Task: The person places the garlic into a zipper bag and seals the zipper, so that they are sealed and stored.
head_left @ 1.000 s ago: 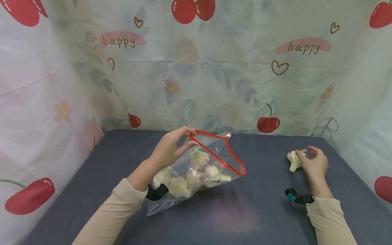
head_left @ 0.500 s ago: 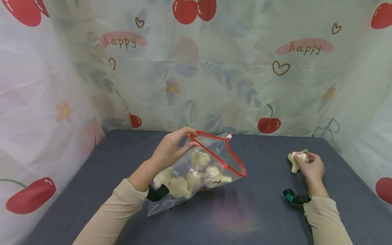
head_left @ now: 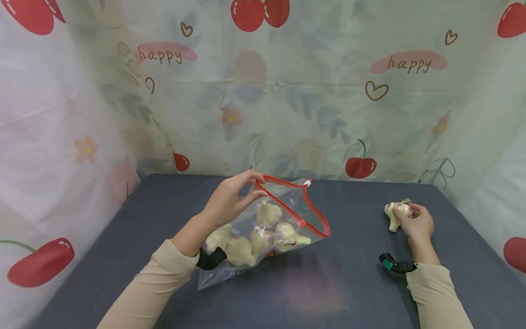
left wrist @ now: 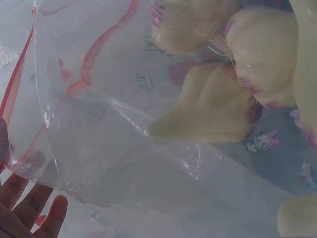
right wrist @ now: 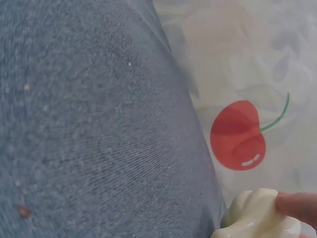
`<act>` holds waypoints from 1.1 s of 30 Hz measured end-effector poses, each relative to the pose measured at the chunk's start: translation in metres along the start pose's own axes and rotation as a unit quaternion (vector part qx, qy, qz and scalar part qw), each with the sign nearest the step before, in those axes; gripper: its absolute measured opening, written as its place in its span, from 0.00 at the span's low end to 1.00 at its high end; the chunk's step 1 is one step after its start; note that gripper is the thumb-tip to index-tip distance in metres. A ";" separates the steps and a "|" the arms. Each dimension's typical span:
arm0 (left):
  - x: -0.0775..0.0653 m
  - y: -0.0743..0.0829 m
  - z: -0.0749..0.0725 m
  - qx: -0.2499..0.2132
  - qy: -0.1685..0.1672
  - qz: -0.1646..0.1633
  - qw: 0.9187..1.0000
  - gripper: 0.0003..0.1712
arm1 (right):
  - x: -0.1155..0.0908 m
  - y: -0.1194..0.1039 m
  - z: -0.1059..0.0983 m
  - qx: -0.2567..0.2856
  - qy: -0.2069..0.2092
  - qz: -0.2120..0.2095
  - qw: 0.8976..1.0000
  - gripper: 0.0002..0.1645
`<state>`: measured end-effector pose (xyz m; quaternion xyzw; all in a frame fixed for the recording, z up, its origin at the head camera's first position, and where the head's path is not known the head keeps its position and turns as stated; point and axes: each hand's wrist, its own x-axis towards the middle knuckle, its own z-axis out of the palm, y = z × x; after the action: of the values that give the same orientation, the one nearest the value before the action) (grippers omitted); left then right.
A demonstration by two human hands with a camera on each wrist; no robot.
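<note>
My left hand pinches the red-edged rim of a clear zip bag and holds its mouth apart. Several garlic bulbs lie inside it; the left wrist view shows bulbs through the plastic, with left fingers at the bag's edge. Over at the table's right side, my right hand pinches a garlic bulb between thumb and fingers. What looks like a second bulb sits against it, stalk pointing down. In the right wrist view a fingertip touches a pale bulb.
A dark grey table carries everything. Behind it hangs a printed cloth with cherries and hearts, and similar cloth encloses both sides. A black band is on the right wrist.
My right hand has come left and closed its thumb and fingers on the garlic bulb, which has shifted only slightly. The left hand and bag stay as they were.
</note>
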<state>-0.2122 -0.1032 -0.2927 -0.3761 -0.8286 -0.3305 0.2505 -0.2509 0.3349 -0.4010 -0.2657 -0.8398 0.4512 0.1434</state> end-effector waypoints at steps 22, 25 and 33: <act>0.001 0.000 -0.001 0.003 0.001 0.003 1.000 0.14 | -0.017 -0.032 -0.010 0.016 -0.027 -0.037 0.999 0.41; 0.000 0.000 -0.001 0.004 0.004 0.004 1.000 0.14 | -0.021 -0.038 -0.011 0.021 -0.031 -0.044 0.998 0.40; 0.002 -0.002 -0.002 0.005 0.008 0.005 1.000 0.14 | -0.031 -0.048 -0.014 0.031 -0.053 -0.057 0.996 0.42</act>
<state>-0.2148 -0.1052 -0.2908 -0.3764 -0.8260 -0.3285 0.2608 -0.2340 0.3042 -0.3531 -0.1883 -0.8458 0.4812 0.1328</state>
